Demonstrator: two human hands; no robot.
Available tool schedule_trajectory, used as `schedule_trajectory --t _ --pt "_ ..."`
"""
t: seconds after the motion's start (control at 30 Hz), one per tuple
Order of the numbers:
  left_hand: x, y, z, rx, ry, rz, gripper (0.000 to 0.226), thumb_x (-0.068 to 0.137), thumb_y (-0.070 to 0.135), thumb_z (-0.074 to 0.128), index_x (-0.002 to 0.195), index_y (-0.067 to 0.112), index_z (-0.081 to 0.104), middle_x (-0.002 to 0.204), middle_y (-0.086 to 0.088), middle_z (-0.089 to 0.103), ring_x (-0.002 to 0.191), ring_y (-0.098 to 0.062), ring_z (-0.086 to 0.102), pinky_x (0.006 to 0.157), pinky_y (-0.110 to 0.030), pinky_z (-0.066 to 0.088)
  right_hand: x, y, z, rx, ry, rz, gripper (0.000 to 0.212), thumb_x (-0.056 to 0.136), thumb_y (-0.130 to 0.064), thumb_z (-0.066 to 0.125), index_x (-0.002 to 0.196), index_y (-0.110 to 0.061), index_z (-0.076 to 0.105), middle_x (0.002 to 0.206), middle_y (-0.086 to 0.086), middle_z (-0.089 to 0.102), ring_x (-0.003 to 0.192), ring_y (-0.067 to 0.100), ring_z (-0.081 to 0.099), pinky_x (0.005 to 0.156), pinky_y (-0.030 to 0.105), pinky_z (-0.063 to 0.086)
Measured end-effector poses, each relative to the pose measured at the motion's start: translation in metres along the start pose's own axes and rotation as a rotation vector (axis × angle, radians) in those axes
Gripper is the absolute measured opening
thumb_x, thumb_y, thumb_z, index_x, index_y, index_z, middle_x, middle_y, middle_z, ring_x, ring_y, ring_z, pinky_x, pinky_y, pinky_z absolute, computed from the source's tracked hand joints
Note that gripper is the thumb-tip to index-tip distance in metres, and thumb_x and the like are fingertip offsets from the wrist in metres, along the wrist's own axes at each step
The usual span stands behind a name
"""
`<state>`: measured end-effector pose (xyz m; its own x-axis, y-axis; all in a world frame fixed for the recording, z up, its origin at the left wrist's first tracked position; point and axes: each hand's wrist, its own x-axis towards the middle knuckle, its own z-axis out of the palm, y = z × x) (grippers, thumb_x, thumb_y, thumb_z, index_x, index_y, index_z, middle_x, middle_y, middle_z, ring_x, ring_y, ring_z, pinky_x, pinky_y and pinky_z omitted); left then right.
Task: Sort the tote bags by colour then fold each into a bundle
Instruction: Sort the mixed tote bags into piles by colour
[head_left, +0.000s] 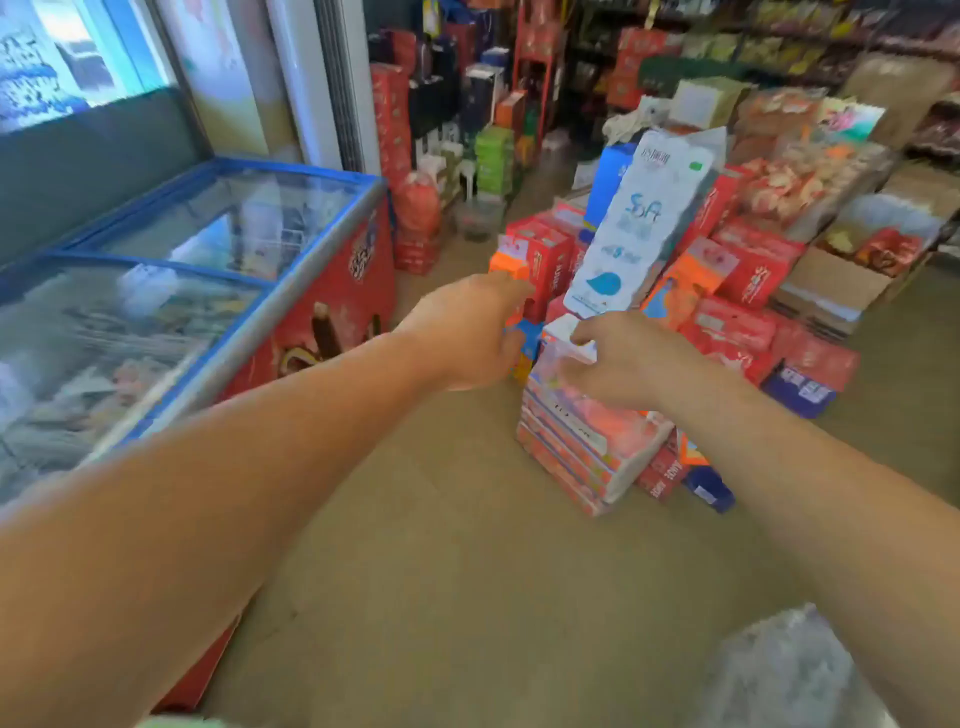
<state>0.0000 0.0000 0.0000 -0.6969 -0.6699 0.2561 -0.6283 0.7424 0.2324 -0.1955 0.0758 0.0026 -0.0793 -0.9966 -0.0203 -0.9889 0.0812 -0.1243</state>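
I cannot make out any tote bag in this blurred head view. Both my arms reach forward over the shop floor to a stack of orange-and-white plastic-wrapped packs (576, 441) standing on the floor. My right hand (628, 358) lies on the stack's white top, fingers curled over its edge. My left hand (467, 332) is just left of it, fingers and thumb spread towards an orange and blue box (508, 266); whether it holds the box is hidden by blur. A tall white pack with blue print (636, 223) leans behind the stack.
A glass-topped chest freezer (291, 291) with a red front runs along my left. Red cartons (748, 275) and cardboard boxes (831, 291) pile up on the right and behind. A grey blurred object (779, 670) sits at the bottom right. Bare floor (441, 571) lies below my arms.
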Motion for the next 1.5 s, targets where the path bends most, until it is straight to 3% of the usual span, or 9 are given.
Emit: schedule_trajectory --t 0.07,0.23,0.33,0.53,0.67,0.87,1.0,1.3,1.5 --pt "-0.021 -0.012 0.026 -0.026 -0.060 -0.071 0.049 0.091 0.031 0.057 0.137 0.015 0.056 0.131 -0.009 0.062 0.123 -0.032 0.058 0.097 -0.046 0.051 0.006 -0.006 0.036 0.082 0.067 -0.027 0.046 0.085 -0.065 0.039 0.092 -0.025 0.060 0.099 0.001 0.065 0.102 0.033 0.065 0.082 0.044 0.055" --pt "-0.076 -0.071 0.108 -0.086 -0.232 -0.352 0.058 0.099 0.035 0.059 0.150 0.010 0.044 0.141 -0.015 0.055 0.136 -0.035 0.048 0.109 -0.041 0.043 0.020 -0.019 0.151 0.256 0.031 -0.019 0.079 0.095 -0.068 0.027 0.148 -0.011 0.041 0.157 0.014 0.041 0.147 0.028 0.036 0.118 0.048 0.035" --pt "-0.091 -0.105 0.145 -0.147 -0.295 -0.444 0.058 0.102 0.031 0.054 0.154 0.011 0.040 0.150 -0.013 0.050 0.139 -0.032 0.047 0.111 -0.036 0.040 0.040 -0.025 0.193 0.226 -0.019 -0.013 0.084 0.098 -0.071 0.021 0.152 -0.008 0.038 0.158 0.015 0.040 0.149 0.031 0.034 0.119 0.048 0.033" --pt "-0.059 -0.186 0.189 -0.233 -0.368 -0.606 0.059 0.104 0.033 0.049 0.158 0.015 0.031 0.161 -0.006 0.039 0.136 -0.035 0.050 0.108 -0.044 0.045 0.128 -0.036 0.235 0.126 -0.132 -0.027 0.085 0.093 -0.064 0.028 0.156 -0.007 0.032 0.160 0.016 0.037 0.150 0.031 0.032 0.120 0.047 0.032" --pt "-0.021 -0.235 0.201 -0.310 -0.395 -0.608 0.059 0.104 0.032 0.048 0.158 0.016 0.030 0.163 -0.003 0.035 0.136 -0.034 0.050 0.106 -0.043 0.047 0.188 -0.050 0.238 0.141 -0.124 0.002 0.085 0.095 -0.063 0.020 0.152 -0.003 0.039 0.158 0.019 0.040 0.150 0.033 0.033 0.123 0.045 0.029" --pt "0.049 -0.303 0.216 -0.319 -0.429 -0.615 0.058 0.103 0.028 0.051 0.156 0.014 0.033 0.160 -0.002 0.039 0.136 -0.029 0.050 0.106 -0.043 0.047 0.284 -0.039 0.241 0.266 -0.161 0.052 0.079 0.101 -0.061 0.022 0.160 -0.009 0.020 0.169 0.012 0.018 0.157 0.026 0.013 0.126 0.047 0.019" --pt "0.118 -0.344 0.239 -0.285 -0.468 -0.624 0.059 0.105 0.032 0.048 0.158 0.014 0.031 0.162 -0.003 0.038 0.136 -0.030 0.051 0.105 -0.042 0.049 0.357 -0.020 0.245 0.263 -0.182 0.046 0.075 0.105 -0.052 0.037 0.162 -0.008 0.016 0.169 0.013 0.017 0.157 0.026 0.010 0.128 0.038 0.009" --pt "0.300 -0.436 0.273 -0.227 -0.420 -0.640 0.057 0.106 0.038 0.046 0.157 0.015 0.034 0.159 -0.001 0.039 0.139 -0.028 0.047 0.110 -0.038 0.045 0.553 0.037 0.250 0.216 -0.168 -0.004 0.083 0.097 -0.056 0.014 0.153 0.000 0.038 0.161 0.023 0.034 0.152 0.037 0.027 0.123 0.045 0.019" --pt "0.405 -0.522 0.262 -0.212 -0.357 -0.692 0.058 0.106 0.040 0.046 0.157 0.015 0.034 0.155 -0.004 0.043 0.141 -0.027 0.043 0.111 -0.039 0.044 0.696 0.055 0.245 0.194 -0.221 -0.040 0.087 0.094 -0.061 0.015 0.146 -0.001 0.049 0.157 0.024 0.040 0.150 0.038 0.030 0.124 0.049 0.025"
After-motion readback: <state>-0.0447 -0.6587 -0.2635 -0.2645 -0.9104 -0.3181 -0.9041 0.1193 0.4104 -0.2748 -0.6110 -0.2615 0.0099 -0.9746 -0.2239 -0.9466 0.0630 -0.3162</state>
